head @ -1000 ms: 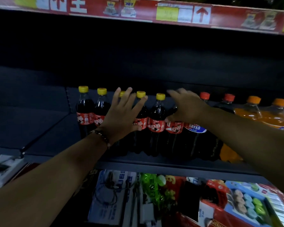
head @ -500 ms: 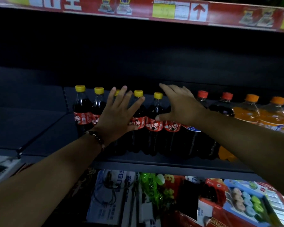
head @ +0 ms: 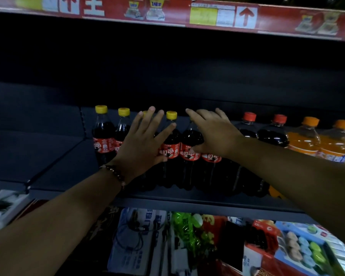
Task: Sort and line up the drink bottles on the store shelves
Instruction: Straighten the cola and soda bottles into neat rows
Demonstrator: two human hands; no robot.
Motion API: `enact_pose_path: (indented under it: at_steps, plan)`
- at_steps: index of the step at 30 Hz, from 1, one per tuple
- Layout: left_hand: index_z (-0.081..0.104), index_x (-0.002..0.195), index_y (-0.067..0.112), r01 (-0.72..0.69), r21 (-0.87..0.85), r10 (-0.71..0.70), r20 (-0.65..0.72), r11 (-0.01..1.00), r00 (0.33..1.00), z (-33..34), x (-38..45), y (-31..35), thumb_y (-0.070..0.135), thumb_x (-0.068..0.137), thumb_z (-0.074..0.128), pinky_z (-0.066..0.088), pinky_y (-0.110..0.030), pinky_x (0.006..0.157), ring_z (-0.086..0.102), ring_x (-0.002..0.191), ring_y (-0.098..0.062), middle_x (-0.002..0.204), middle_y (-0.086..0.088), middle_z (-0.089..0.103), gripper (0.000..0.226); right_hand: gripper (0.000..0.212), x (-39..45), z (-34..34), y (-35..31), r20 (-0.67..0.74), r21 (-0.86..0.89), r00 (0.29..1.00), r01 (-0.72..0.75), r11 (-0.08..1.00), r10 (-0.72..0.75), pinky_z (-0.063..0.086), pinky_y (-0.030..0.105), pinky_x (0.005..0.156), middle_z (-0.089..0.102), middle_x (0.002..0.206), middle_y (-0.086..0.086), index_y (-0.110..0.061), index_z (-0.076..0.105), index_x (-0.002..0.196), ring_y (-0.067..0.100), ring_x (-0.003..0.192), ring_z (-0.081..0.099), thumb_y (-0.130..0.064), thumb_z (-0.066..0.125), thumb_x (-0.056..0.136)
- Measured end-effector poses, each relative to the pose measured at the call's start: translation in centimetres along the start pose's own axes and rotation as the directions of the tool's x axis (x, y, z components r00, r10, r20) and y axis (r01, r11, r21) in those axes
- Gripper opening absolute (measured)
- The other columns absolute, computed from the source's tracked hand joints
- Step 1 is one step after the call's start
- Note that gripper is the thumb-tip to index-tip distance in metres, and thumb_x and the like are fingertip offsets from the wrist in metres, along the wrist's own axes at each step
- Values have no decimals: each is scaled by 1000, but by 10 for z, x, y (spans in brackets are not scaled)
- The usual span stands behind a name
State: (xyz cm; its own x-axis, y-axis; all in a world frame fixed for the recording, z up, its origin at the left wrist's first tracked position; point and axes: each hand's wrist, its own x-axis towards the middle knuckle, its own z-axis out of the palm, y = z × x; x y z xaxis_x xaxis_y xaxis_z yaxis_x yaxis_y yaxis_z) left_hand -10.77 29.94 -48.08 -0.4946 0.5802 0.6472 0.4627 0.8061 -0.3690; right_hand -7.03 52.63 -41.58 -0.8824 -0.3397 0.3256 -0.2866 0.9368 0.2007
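My left hand (head: 142, 144) and right hand (head: 213, 134), fingers spread flat and holding nothing, lie against the upright yellow-capped cola bottles (head: 170, 144) standing directly behind them on the shelf (head: 187, 200).

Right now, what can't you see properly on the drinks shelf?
- Head view: the left hand hides most of one yellow-capped cola bottle.
- The right hand covers another cola bottle's cap.
- The orange soda bottles run off the right edge.
- The price strip is too blurred to read.
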Motion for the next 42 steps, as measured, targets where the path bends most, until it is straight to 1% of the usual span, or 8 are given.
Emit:
enact_pose_path:
  at_steps: [3, 7, 10, 13, 17, 24, 37, 42]
  plan:
    - [24, 154, 20, 98, -35, -99, -31, 995, 995, -9, -17, -14, 53, 66, 82, 13, -58, 117, 16, 146, -42, 157, -23, 22, 110, 113, -2, -2, -12, -65, 0, 997, 29, 1000, -28, -3, 47, 121, 16, 162, 11, -21, 5, 157, 27, 149, 14, -59, 73, 75]
    - [19, 156, 22, 305, -149, -316, -56, 941, 947, -11, -61, -35, 51, 67, 83, 17, -60, 115, 19, 145, -42, 158, -21, 19, 113, 101, 18, -9, -45, -171, -36, 959, 221, 975, -224, -3, 41, 121, 23, 159, 9, -20, 13, 157, 24, 147, 21, -55, 70, 81]
    - [18, 156, 24, 594, -377, -611, 87, 711, 787, -7, -82, -37, 45, 71, 83, 34, -57, 107, 33, 136, -38, 151, -18, 30, 109, 104, 46, -14, -71, -165, -21, 948, 272, 962, -272, -2, 43, 121, 25, 158, 9, -19, 12, 157, 24, 147, 22, -55, 71, 80]
    - [16, 154, 31, 713, -487, -708, 239, 505, 665, 2, -92, -26, 47, 79, 77, 44, -44, 98, 41, 131, -30, 147, -9, 36, 98, 107, 67, -13, -88, -52, 6, 973, 227, 974, -227, -2, 49, 120, 38, 149, 9, -18, 11, 157, 27, 141, 32, -56, 73, 78]
    - [23, 149, 33, 728, -525, -731, 262, 440, 631, 15, -95, -10, 50, 81, 73, 50, -37, 83, 50, 124, -24, 141, -1, 47, 86, 85, 77, -14, -97, 27, 30, 985, 170, 985, -171, 12, 45, 120, 44, 137, 10, -16, 35, 147, 28, 127, 46, -51, 74, 79]
    - [18, 151, 29, 752, -519, -761, 264, 406, 592, 32, -94, 6, 42, 87, 70, 52, -41, 81, 54, 122, -27, 144, -4, 49, 83, 83, 81, -14, -100, 32, 71, 992, 120, 990, -123, 51, 42, 89, 44, 134, 9, -16, 40, 144, 33, 114, 53, -48, 78, 77]
    - [42, 132, 27, 718, -638, -796, 265, 279, 544, 46, -111, 4, 43, 83, 73, 52, -43, 89, 54, 117, -16, 127, 4, 56, 60, 87, 76, -3, -103, -9, 144, 996, 89, 986, -89, 46, 41, 96, 37, 146, 9, -19, 29, 151, 33, 126, 47, -41, 76, 82]
    - [41, 142, 16, 712, -682, -848, 271, 165, 456, 67, -138, -20, 42, 82, 74, 40, -44, 109, 44, 130, -21, 138, -5, 48, 73, 101, 82, -8, -109, -39, 53, 990, 140, 989, -138, 10, 45, 121, 24, 158, 13, -18, 14, 156, 31, 146, 22, -57, 69, 81]
